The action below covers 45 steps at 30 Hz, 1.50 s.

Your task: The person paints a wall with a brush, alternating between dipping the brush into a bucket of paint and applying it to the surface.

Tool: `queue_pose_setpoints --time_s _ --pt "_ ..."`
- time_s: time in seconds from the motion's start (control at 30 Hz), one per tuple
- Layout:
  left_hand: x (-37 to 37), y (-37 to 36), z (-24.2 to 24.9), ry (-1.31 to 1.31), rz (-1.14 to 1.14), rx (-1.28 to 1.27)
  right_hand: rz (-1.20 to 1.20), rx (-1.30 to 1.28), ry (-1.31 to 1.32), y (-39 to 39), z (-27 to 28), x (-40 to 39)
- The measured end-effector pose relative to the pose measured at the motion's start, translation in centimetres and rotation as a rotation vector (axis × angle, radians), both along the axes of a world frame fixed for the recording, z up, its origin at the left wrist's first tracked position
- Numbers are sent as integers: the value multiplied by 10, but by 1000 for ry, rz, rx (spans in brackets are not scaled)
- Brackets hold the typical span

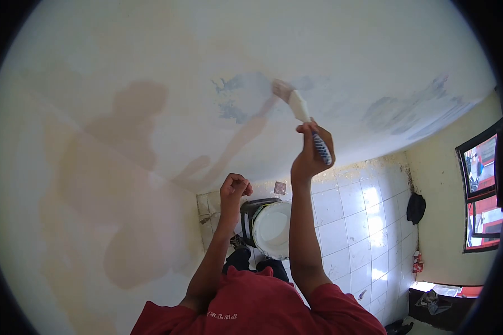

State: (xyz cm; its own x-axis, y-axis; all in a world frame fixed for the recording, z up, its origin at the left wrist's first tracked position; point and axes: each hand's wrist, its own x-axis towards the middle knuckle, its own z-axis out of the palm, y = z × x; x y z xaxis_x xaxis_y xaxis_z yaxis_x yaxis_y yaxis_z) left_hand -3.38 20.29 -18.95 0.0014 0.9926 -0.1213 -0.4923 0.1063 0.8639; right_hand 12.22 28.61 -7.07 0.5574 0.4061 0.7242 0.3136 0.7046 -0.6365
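My right hand [314, 153] is wrapped round the patterned handle of a paintbrush [299, 106]. The brush is raised, its bristles at the pale wall [207, 50] between bluish-grey patches [235, 97]. My left hand [234, 186] hangs in front of the wall with its fingers curled in; nothing shows in it. Below and between my arms stands an open bucket [274, 226] with whitish contents, beside a dark, yellow-edged object [251, 220].
White floor tiles [346, 229] spread to the right of the bucket. A dark-framed window [482, 184] is in the right wall, with a black item [416, 209] hanging near it. Red items [417, 262] stand at that wall's foot.
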Motion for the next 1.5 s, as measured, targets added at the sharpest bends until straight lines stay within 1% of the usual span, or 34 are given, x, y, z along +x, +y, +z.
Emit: queue_pose_setpoints --time_s 0.03,0.1,0.13,0.23,0.27,0.37,0.4,0.47,0.5,0.53,0.6,0.67,0.73,0.77,0.8,0.87,0.9,0.97,1.0,1.07,1.13,1.2,1.23,1.27,1.33,1.4,1.43,1.47,1.5 --pt "-1 2 3 -8 14 11 1 8 -1 -2 -3 2" --pt "-4 3 8 -5 13 18 26 -27 204 -11 6 2" --pt "-5 1 9 2 8 10 31 -25 202 -10 9 0" --pt "-6 4 6 -8 5 18 182 21 208 -6 18 -20" --pt "-6 4 6 -3 1 20 178 24 213 -3 17 -19" --pt "-6 3 8 -1 15 29 5 -48 277 0 13 -15" --pt "-7 3 10 9 9 18 7 -39 279 -3 14 -14" --pt "-8 5 10 18 10 6 32 39 380 -10 17 -13" --pt "-8 5 11 17 18 2 134 101 407 -9 21 -17" --pt "-8 4 11 17 24 -4 133 99 411 -8 23 -22" --pt "-6 5 12 8 31 5 156 -2 230 -5 28 -35" --pt "-6 5 15 -1 38 23 132 15 243 -1 24 -35" --pt "-8 2 19 -10 17 36 -10 -6 305 1 11 -20" --pt "-11 3 20 -8 17 46 -35 -29 315 -6 14 -15" --pt "-13 2 19 3 16 26 -52 16 213 -11 15 -12" --pt "-12 3 16 14 16 1 93 71 41 -17 19 -8" --pt "-12 3 14 -3 29 -2 91 67 44 -15 18 -6" --pt "-15 1 12 -19 40 -1 39 75 -188 -3 15 -3" --pt "-15 -1 15 -22 48 6 -23 -46 -124 0 10 9" --pt "-16 0 19 -31 64 17 -81 -3 38 8 13 26" --pt "-18 -1 18 -56 77 23 -89 16 -7 2 20 35" --pt "-19 0 15 -69 88 11 18 69 -253 -7 20 37" --pt "-17 2 14 -78 98 2 87 66 -288 -8 17 37" --pt "-16 5 15 -84 94 -1 121 14 -270 -6 13 33" --pt "-11 7 15 -95 109 -5 107 -46 -258 -4 9 36" --pt "-6 5 15 -104 118 0 -115 30 -344 2 14 56" --pt "-4 5 16 -106 126 3 -180 20 -283 1 15 66" --pt "-3 6 15 -109 126 5 -123 -12 -115 -1 17 71" --pt "-1 7 16 -117 121 4 -84 23 -129 -1 20 76"
